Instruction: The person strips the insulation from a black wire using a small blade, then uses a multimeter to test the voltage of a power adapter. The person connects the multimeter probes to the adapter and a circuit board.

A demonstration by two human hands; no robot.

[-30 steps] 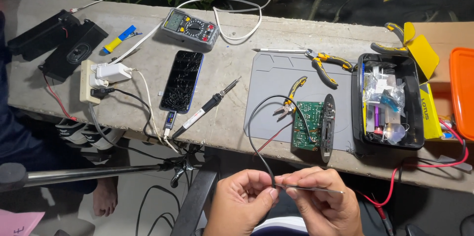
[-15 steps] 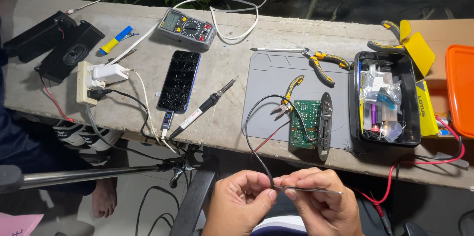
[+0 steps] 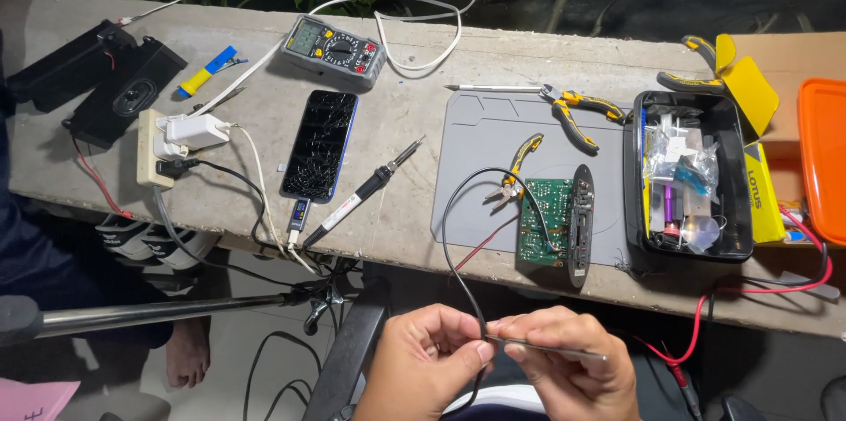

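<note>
My left hand [image 3: 423, 366] pinches a thin black wire [image 3: 451, 240] below the table's near edge. The wire loops up onto the grey work mat [image 3: 480, 139] and runs to a green circuit board [image 3: 542, 220]. My right hand [image 3: 573, 366] grips slim metal tweezers [image 3: 564, 351], their tip meeting the wire end at my left fingertips. A red wire [image 3: 480, 249] also leaves the board. Small yellow-handled pliers [image 3: 518, 165] lie beside the board.
On the concrete table [image 3: 423, 59] lie a soldering iron [image 3: 366, 190], a cracked phone [image 3: 319, 146], a multimeter [image 3: 333, 49], a power strip [image 3: 154, 149], black speakers [image 3: 115, 90], yellow cutters [image 3: 577, 108], a black parts box [image 3: 692, 176] and an orange lid [image 3: 824, 156].
The view has shifted slightly; my hands stay together on the wire and tweezers with only small finger movement.
</note>
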